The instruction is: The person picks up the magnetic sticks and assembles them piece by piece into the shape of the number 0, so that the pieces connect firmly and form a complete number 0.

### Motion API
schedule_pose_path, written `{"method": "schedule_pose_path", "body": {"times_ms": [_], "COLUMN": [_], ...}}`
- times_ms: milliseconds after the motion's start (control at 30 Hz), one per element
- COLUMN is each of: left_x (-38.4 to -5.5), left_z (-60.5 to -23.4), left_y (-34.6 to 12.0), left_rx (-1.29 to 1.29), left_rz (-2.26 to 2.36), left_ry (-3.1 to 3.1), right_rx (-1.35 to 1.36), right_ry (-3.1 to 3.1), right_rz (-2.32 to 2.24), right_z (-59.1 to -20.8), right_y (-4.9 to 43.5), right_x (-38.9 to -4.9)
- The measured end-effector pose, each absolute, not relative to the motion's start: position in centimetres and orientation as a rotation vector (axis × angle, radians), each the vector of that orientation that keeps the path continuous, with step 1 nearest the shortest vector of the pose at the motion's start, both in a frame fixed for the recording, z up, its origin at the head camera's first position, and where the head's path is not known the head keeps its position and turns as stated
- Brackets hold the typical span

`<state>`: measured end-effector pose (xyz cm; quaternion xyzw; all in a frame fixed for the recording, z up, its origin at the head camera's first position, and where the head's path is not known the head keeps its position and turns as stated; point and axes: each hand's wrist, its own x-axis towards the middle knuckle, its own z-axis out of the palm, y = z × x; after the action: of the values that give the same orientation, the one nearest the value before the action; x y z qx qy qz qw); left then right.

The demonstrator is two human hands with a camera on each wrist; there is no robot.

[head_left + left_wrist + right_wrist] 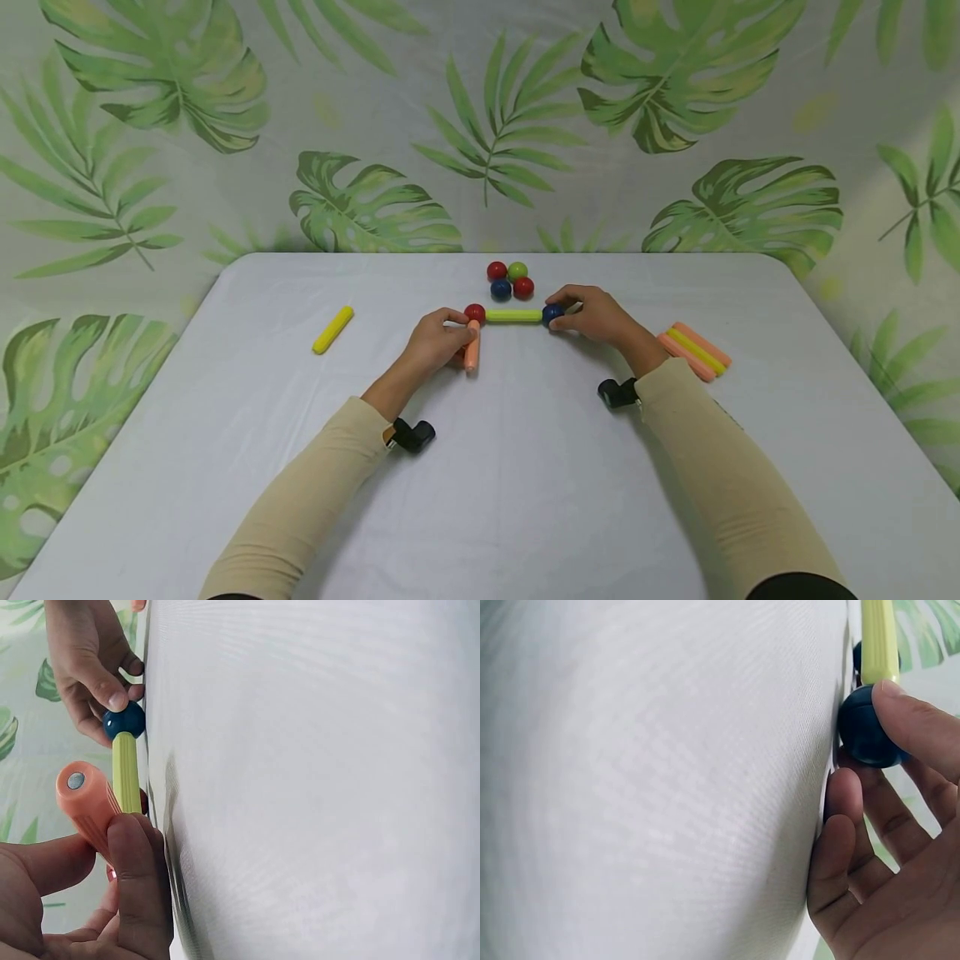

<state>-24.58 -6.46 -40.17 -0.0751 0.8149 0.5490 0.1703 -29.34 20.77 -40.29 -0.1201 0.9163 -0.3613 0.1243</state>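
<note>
A light green rod (513, 316) lies between a red ball (474, 312) at its left end and a blue ball (552, 314) at its right end. My left hand (438, 340) pinches an orange rod (472, 348) whose far end meets the red ball. In the left wrist view, that orange rod (84, 796) shows a metal disc in its near end. My right hand (596, 317) holds the blue ball between thumb and fingers, and the right wrist view shows the thumb on the blue ball (866, 727) beside the green rod (879, 641).
Behind the green rod sit two red balls, a green ball (517, 271) and another blue ball (500, 290). A yellow rod (333, 330) lies at left. Two orange rods and a yellow rod (697, 350) lie together by the right forearm. White cloth (525, 500) covers the table.
</note>
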Motion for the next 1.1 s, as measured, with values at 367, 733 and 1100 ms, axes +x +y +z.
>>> {"method": "schedule_pose_path", "body": {"times_ms": [367, 733, 1100], "left_x": [-24.3, -25.8, -27.1], "left_z": [-40.0, -39.7, -39.6], "left_y": [-7.0, -9.7, -9.4], "left_rx": [-0.190, -0.128, -0.067], "left_rz": [1.532, 1.394, 1.316], "left_ry": [2.317, 2.454, 2.500], "right_rx": [-0.351, -0.336, -0.352], "right_ry": [2.661, 2.657, 2.658], "right_rz": [-1.066, -1.060, -1.061], "right_z": [-40.5, -40.4, -40.0], "right_y": [20.8, 20.8, 20.7], "right_x": [-29.5, -29.4, -29.2]}}
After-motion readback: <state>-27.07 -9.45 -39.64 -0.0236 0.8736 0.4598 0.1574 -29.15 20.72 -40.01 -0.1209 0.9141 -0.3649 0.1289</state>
